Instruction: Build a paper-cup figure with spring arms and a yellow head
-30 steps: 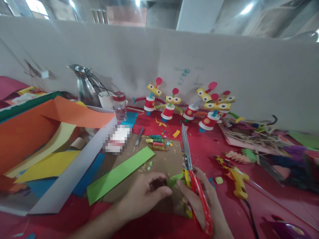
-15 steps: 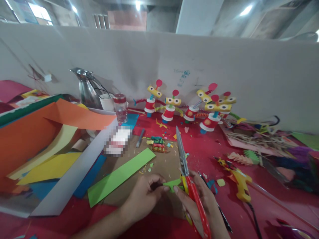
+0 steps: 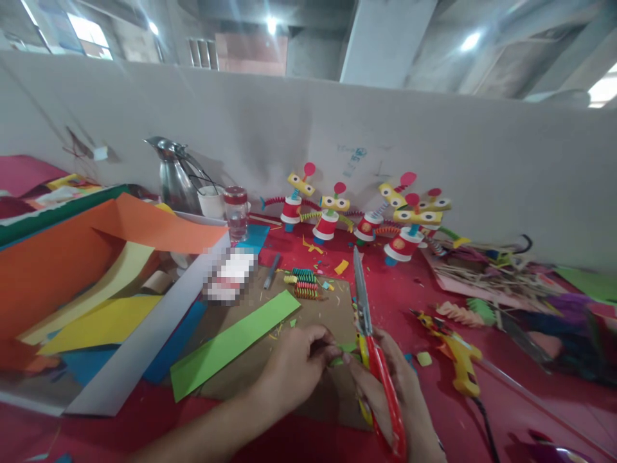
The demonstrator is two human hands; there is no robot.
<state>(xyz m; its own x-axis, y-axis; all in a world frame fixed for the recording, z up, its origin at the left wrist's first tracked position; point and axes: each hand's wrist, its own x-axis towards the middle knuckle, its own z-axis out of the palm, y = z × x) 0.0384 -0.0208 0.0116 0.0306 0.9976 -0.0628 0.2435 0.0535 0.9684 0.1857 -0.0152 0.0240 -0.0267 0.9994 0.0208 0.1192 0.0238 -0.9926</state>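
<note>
My left hand (image 3: 294, 366) has its fingertips closed on a small piece of green paper (image 3: 348, 347). My right hand (image 3: 409, 402) grips red-handled scissors (image 3: 382, 373), blades pointing away from me, while its thumb also presses the green paper from the right. The fingers cover much of that piece, so its shape is hard to make out. Under my hands lies a brown cardboard sheet (image 3: 332, 302). To the left, a long green paper strip (image 3: 236, 344) rests across it. Beyond the hands sit several folded paper springs (image 3: 306, 289) and a grey pen (image 3: 272, 271).
An open box (image 3: 144, 360) of coloured paper stands at left. Behind it are a steel jug (image 3: 176, 183) and a lidded jar (image 3: 236, 215). Several cup figures (image 3: 325, 225) line the wall. At right are a yellow glue gun (image 3: 460, 360) and a pile of sticks (image 3: 491, 276).
Both hands have shifted slightly up and right in view with the green paper, which is now more covered by the fingers. The scissors have moved a little right, still in my right hand.
</note>
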